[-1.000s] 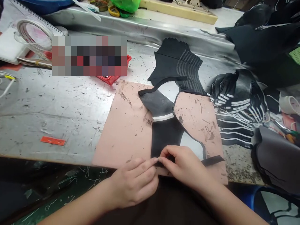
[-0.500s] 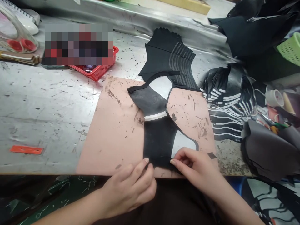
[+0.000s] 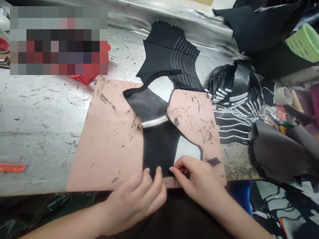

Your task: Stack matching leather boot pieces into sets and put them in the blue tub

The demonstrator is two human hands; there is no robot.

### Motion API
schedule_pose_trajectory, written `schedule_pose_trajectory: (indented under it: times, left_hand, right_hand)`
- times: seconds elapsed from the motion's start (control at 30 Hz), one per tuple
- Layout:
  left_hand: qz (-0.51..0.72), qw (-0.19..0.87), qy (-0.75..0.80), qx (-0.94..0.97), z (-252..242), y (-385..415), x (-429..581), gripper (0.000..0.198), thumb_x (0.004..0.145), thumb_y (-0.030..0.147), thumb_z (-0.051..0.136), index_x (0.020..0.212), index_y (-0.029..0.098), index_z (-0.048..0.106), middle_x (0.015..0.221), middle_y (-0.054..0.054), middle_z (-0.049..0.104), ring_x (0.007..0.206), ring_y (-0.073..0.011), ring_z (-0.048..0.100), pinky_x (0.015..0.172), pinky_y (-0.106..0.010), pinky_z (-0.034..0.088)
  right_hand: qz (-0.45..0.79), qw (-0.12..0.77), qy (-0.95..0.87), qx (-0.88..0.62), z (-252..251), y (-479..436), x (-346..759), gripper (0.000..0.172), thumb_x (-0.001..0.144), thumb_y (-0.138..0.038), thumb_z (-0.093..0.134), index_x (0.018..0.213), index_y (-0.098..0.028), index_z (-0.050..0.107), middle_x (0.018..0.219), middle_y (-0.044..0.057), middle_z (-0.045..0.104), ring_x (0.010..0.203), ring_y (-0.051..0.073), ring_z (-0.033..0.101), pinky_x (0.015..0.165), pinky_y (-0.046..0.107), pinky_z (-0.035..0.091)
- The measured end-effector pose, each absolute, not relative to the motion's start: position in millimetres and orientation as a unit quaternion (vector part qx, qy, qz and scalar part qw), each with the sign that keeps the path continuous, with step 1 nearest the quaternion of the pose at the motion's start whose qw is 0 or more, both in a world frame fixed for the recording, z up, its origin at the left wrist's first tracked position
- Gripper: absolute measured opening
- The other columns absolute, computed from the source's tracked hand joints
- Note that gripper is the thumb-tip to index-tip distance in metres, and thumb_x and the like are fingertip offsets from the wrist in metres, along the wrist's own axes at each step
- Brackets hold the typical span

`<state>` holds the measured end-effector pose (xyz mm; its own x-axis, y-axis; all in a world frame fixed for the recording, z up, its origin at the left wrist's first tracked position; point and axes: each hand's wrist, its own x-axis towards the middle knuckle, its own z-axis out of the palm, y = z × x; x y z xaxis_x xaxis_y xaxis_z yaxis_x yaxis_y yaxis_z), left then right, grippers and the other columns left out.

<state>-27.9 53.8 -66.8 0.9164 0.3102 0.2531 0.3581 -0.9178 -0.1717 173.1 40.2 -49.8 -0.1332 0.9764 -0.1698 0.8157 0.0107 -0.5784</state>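
At the 9 o'clock edge of the view an orange strip [image 3: 12,167] lies flat on the scratched metal table [image 3: 45,109]; at 10 o'clock a red basket [image 3: 84,78] shows partly below a blurred patch. A pink mat [image 3: 107,142] covers the middle of the table, probably as a working surface under the piece.

The black cut piece [image 3: 157,146] lies flat on the mat, running from 12 to 6 o'clock, with a white band [image 3: 155,122] across its waist; its near edge sits at the mat's 6 o'clock side, within easy reach of both hands. The left hand [image 3: 136,202] comes in from 7 o'clock with its fingers loosely curled and grips nothing; two fingertips [image 3: 158,170] press on the near edge, seemingly to pin it flat. Just to its right, the right hand [image 3: 199,181] has thumb and forefinger closed in a pinch on the same edge, the other fingers tucked; what lies under the pinch is hidden.

At 12 o'clock a fanned stack of black pieces [image 3: 169,56] touches the mat's far edge; at 2 to 3 o'clock lie striped black pieces [image 3: 236,106], a tape roll [image 3: 282,96] and a green basket [image 3: 305,41]; at 4 o'clock grey pieces [image 3: 279,152] are heaped, likely sorted by kind.
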Motion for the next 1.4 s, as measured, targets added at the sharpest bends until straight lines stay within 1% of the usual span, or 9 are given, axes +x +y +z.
schedule_pose_trajectory:
  times: [0.13, 0.3, 0.57, 0.8, 1.0, 1.13, 1.23, 1.33, 1.4]
  left_hand:
    - [-0.079, 0.105, -0.14, -0.982, -64, 59, -20, 0.027, 0.08, 0.024, 0.05, 0.106, 0.02, 0.056, 0.126, -0.004, 0.055, 0.078, -0.018, 0.055, 0.068, -0.033, 0.04]
    - [-0.124, 0.059, -0.103, -0.985, -68, 64, -14, 0.023, 0.078, 0.02, 0.05, 0.1, 0.016, 0.056, 0.111, -0.011, 0.062, 0.101, -0.024, 0.054, 0.085, -0.036, 0.038]
    - [-0.11, 0.045, -0.093, -0.989, -68, 70, -4, 0.029, 0.076, 0.021, 0.05, 0.104, 0.017, 0.055, 0.12, -0.009, 0.058, 0.097, -0.0242, 0.054, 0.077, -0.035, 0.039]
    - [-0.08, 0.015, -0.078, -0.994, -72, 68, 2, 0.041, 0.071, 0.035, 0.06, 0.109, 0.021, 0.055, 0.13, -0.006, 0.05, 0.102, -0.0274, 0.05, 0.077, -0.039, 0.04]
    - [-0.098, 0.014, -0.051, -0.994, -71, 70, 10, 0.038, 0.072, 0.035, 0.062, 0.106, 0.018, 0.057, 0.12, -0.009, 0.056, 0.103, -0.0258, 0.051, 0.086, -0.04, 0.037]
    - [-0.09, 0.0, -0.061, -0.994, -70, 73, 15, 0.035, 0.074, 0.036, 0.06, 0.107, 0.022, 0.057, 0.129, -0.004, 0.051, 0.098, -0.0239, 0.051, 0.077, -0.037, 0.039]
    - [-0.095, -0.002, -0.052, -0.994, -71, 72, 18, 0.032, 0.077, 0.032, 0.057, 0.107, 0.02, 0.057, 0.128, -0.007, 0.052, 0.098, -0.0231, 0.051, 0.08, -0.037, 0.038]
    - [-0.122, 0.002, -0.033, -0.992, -74, 70, 21, 0.027, 0.082, 0.027, 0.05, 0.106, 0.015, 0.057, 0.12, -0.01, 0.057, 0.106, -0.0245, 0.049, 0.091, -0.039, 0.035]
    - [-0.137, 0.0, -0.045, -0.99, -75, 69, 23, 0.025, 0.086, 0.023, 0.044, 0.104, 0.013, 0.058, 0.114, -0.01, 0.06, 0.108, -0.0254, 0.049, 0.092, -0.041, 0.035]
  right_hand:
    - [0.201, 0.111, -0.743, -0.628, -47, 35, 176, 0.014, 0.083, -0.021, 0.049, 0.071, -0.019, 0.056, 0.061, -0.001, 0.061, 0.05, 0.012, 0.055, 0.045, 0.023, 0.036]
    - [0.282, 0.115, -0.685, -0.662, -38, 29, 195, 0.015, 0.08, -0.026, 0.052, 0.066, -0.02, 0.053, 0.057, -0.002, 0.058, 0.049, 0.012, 0.054, 0.049, 0.023, 0.038]
    - [0.328, 0.157, -0.642, -0.675, -39, 24, 211, 0.012, 0.076, -0.019, 0.048, 0.063, -0.02, 0.047, 0.054, -0.003, 0.05, 0.047, 0.01, 0.048, 0.046, 0.02, 0.038]
    - [0.319, 0.103, -0.653, -0.679, -40, 29, 212, 0.014, 0.074, -0.018, 0.047, 0.06, -0.02, 0.043, 0.057, -0.002, 0.052, 0.051, 0.011, 0.049, 0.048, 0.021, 0.034]
    - [0.265, 0.035, -0.688, -0.675, -39, 34, 212, 0.017, 0.074, -0.017, 0.05, 0.059, -0.02, 0.043, 0.055, -0.004, 0.051, 0.049, 0.01, 0.047, 0.048, 0.022, 0.03]
    - [0.222, -0.009, -0.669, -0.71, -36, 39, 226, 0.029, 0.075, -0.03, 0.059, 0.054, -0.021, 0.041, 0.049, -0.004, 0.052, 0.044, 0.011, 0.046, 0.043, 0.023, 0.026]
    - [0.153, 0.084, -0.662, -0.729, -39, 32, 235, 0.023, 0.079, -0.028, 0.056, 0.06, -0.021, 0.046, 0.054, -0.002, 0.056, 0.048, 0.012, 0.051, 0.044, 0.023, 0.033]
    - [0.084, 0.218, -0.74, -0.631, -46, 17, 232, 0.008, 0.082, -0.014, 0.05, 0.081, -0.018, 0.057, 0.075, 0.005, 0.067, 0.07, 0.016, 0.061, 0.064, 0.028, 0.045]
    - [0.072, 0.235, -0.805, -0.54, -52, 7, 227, 0.023, 0.08, -0.007, 0.05, 0.1, -0.014, 0.059, 0.094, 0.009, 0.069, 0.088, 0.019, 0.062, 0.077, 0.033, 0.045]
